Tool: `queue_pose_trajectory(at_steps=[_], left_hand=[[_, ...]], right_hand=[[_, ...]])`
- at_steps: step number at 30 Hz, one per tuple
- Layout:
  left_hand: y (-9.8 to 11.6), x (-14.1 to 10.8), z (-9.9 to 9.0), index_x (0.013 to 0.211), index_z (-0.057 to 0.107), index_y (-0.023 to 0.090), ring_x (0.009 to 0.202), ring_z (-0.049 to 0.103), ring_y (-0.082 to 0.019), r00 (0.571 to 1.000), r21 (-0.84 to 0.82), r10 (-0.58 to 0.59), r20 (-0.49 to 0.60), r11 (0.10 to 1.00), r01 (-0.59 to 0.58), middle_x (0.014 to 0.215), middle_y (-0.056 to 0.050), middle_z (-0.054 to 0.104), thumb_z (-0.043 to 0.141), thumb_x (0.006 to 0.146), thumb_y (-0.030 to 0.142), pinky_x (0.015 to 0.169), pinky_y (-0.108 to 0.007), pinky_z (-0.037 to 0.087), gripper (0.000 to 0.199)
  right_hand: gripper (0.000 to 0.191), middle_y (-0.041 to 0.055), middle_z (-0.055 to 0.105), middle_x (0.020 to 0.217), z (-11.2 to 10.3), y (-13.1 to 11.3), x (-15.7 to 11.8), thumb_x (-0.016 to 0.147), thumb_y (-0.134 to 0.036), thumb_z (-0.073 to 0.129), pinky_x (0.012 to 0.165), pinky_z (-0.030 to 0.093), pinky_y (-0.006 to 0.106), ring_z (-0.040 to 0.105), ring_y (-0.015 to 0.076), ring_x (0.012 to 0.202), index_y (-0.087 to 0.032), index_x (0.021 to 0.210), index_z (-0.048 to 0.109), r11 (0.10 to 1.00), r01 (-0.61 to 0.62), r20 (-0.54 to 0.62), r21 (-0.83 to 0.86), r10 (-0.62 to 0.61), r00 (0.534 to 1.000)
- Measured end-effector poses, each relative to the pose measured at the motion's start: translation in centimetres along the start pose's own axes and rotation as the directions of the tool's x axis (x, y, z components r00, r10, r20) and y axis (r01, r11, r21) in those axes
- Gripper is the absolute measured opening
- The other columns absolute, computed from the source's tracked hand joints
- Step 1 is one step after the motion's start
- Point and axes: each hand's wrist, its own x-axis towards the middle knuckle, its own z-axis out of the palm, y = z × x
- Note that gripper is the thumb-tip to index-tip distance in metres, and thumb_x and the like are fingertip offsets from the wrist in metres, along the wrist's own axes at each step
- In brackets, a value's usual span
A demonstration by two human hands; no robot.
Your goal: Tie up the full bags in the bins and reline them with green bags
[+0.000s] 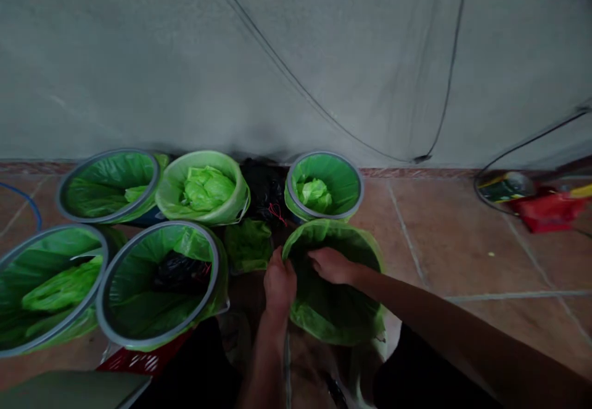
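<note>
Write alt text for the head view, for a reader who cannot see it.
A person's left hand grips the rim of a green-lined bin while the right hand reaches inside. Five other lined bins stand to the left and behind, before a grey wall; one holds black plastic.

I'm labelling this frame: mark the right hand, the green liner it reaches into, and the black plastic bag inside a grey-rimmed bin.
Right hand (332, 265): head view, back of the hand.
Green liner (333, 321): head view, its near side.
Black plastic bag (178, 273): head view, its crumpled middle.
</note>
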Motion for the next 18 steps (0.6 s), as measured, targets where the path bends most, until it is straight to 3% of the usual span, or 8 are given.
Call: queue_pose_trajectory(at_steps=[3, 5, 8, 10, 12, 14, 16, 18], left_hand=[[0.2, 0.2, -1.3, 0.140, 0.043, 0.007, 0.131, 0.052, -0.030, 0.999, 0.031, 0.046, -0.023, 0.998, -0.045, 0.139, -0.023, 0.054, 0.060, 0.086, 0.034, 0.107, -0.041, 0.043, 0.062], [0.5, 0.2, -2.7, 0.139, 0.042, 0.003, 0.132, 0.049, -0.033, 0.996, 0.061, 0.070, -0.058, 0.996, -0.067, 0.140, -0.026, 0.052, 0.063, 0.083, 0.041, 0.109, -0.044, 0.041, 0.070], [1.6, -0.8, -4.9, 0.135, 0.046, 0.003, 0.128, 0.052, -0.035, 0.977, 0.136, 0.154, -0.149, 0.982, -0.134, 0.133, -0.026, 0.056, 0.061, 0.083, 0.040, 0.107, -0.048, 0.042, 0.065], [2.8, -2.6, -5.6, 0.131, 0.051, 0.007, 0.125, 0.054, -0.033, 0.945, 0.204, 0.287, -0.157, 0.945, -0.254, 0.129, -0.022, 0.059, 0.055, 0.086, 0.035, 0.106, -0.046, 0.043, 0.052], [4.1, -5.5, -5.3, 0.127, 0.055, 0.013, 0.120, 0.057, -0.028, 0.902, 0.262, 0.433, -0.006, 0.871, -0.416, 0.125, -0.016, 0.063, 0.048, 0.090, 0.030, 0.105, -0.042, 0.044, 0.041], [5.0, -8.7, -4.1, 0.124, 0.057, 0.017, 0.116, 0.059, -0.025, 0.816, 0.295, 0.507, 0.279, 0.763, -0.575, 0.122, -0.012, 0.065, 0.046, 0.090, 0.026, 0.104, -0.039, 0.044, 0.037], [5.4, -11.4, -2.7, 0.122, 0.059, 0.018, 0.117, 0.058, -0.026, 0.711, 0.343, 0.477, 0.516, 0.646, -0.682, 0.123, -0.011, 0.065, 0.050, 0.086, 0.022, 0.106, -0.042, 0.040, 0.037], [5.2, -13.1, -1.5, 0.120, 0.060, 0.016, 0.119, 0.056, -0.029, 0.661, 0.415, 0.381, 0.646, 0.552, -0.723, 0.123, -0.014, 0.064, 0.052, 0.082, 0.020, 0.110, -0.048, 0.034, 0.039]], right_hand=[[0.031, 0.0059, 0.073, 0.112, -3.8, 2.7, -2.7, 0.094, -0.022, 0.046, 0.091, 0.044, 0.027, 0.066, 0.0191, 0.102, -0.020, 0.113, 0.071, 0.997, -0.064, -0.227, 0.054, 0.074, 0.971], [0.032, 0.0080, 0.072, 0.111, -5.6, 4.9, -5.4, 0.095, -0.022, 0.043, 0.088, 0.045, 0.026, 0.066, 0.0181, 0.098, -0.017, 0.112, 0.070, 0.962, -0.212, -0.381, 0.172, 0.263, 0.886], [0.033, 0.0123, 0.072, 0.108, -6.2, 7.3, -9.6, 0.094, -0.020, 0.044, 0.076, 0.046, 0.024, 0.066, 0.0171, 0.089, -0.012, 0.115, 0.069, 0.850, -0.391, -0.386, 0.353, 0.513, 0.767], [0.031, 0.0121, 0.073, 0.093, -5.2, 7.8, -12.2, 0.092, -0.018, 0.046, 0.068, 0.045, 0.024, 0.065, 0.0166, 0.079, -0.009, 0.109, 0.070, 0.811, -0.430, -0.337, 0.396, 0.565, 0.753], [0.028, 0.0088, 0.071, 0.078, -3.8, 7.5, -14.4, 0.090, -0.016, 0.047, 0.061, 0.042, 0.022, 0.062, 0.0149, 0.069, -0.008, 0.097, 0.072, 0.822, -0.431, -0.290, 0.372, 0.544, 0.788], [0.027, 0.0071, 0.069, 0.073, -2.7, 6.6, -16.2, 0.090, -0.018, 0.046, 0.058, 0.038, 0.022, 0.059, 0.0136, 0.066, -0.010, 0.086, 0.072, 0.857, -0.416, -0.255, 0.303, 0.494, 0.832], [0.028, 0.0069, 0.068, 0.073, -2.1, 5.7, -17.6, 0.089, -0.019, 0.047, 0.058, 0.035, 0.022, 0.057, 0.0132, 0.066, -0.013, 0.078, 0.071, 0.893, -0.386, -0.240, 0.234, 0.437, 0.867], [0.025, 0.0061, 0.068, 0.073, -1.9, 5.0, -18.5, 0.087, -0.019, 0.050, 0.059, 0.034, 0.023, 0.056, 0.0131, 0.066, -0.015, 0.076, 0.072, 0.914, -0.349, -0.241, 0.209, 0.394, 0.887]])
